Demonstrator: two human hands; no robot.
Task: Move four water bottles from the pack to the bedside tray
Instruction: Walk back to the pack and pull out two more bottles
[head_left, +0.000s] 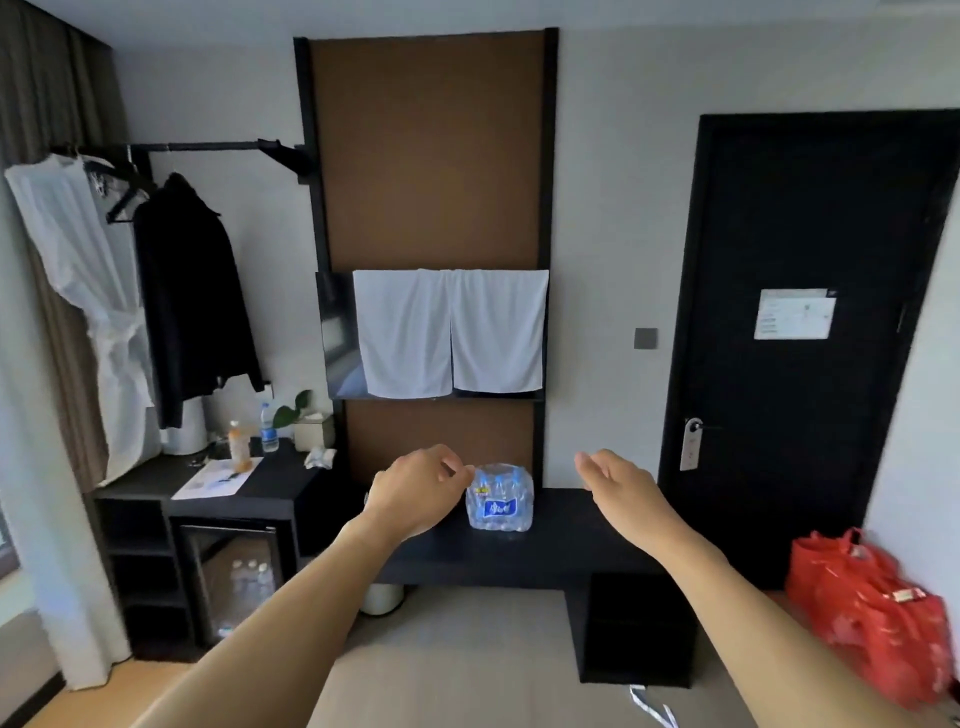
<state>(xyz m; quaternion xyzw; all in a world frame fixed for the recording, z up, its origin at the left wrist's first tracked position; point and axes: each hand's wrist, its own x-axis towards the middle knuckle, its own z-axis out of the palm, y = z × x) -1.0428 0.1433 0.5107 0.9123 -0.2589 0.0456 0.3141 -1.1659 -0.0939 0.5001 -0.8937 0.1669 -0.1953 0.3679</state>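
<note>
Shrink-wrapped plastic, crinkled and glossy, binds the pack of water bottles (500, 499), a squat block with blue caps showing through the top and a blue label on its front face; it stands upright on the matte black counter (571, 540), near the middle of the view. Both bare forearms reach forward toward it. The left hand (415, 488) sits at nine o'clock of the pack, fingers loosely curled with the fingertips just beside the wrap's upper corner, gripping nothing. The right hand (621, 488) hangs at three o'clock, apart from the pack, palm turned inward and fingers spread, also empty. At twelve o'clock above the pack, two soft white towels (452, 332) drape flat over a dark wall screen against a brown panel. At nine o'clock, a lower black desk carries a clear bottle with a blue label (269, 428). At four o'clock, crumpled red plastic bags (878, 608) slump on the floor.
</note>
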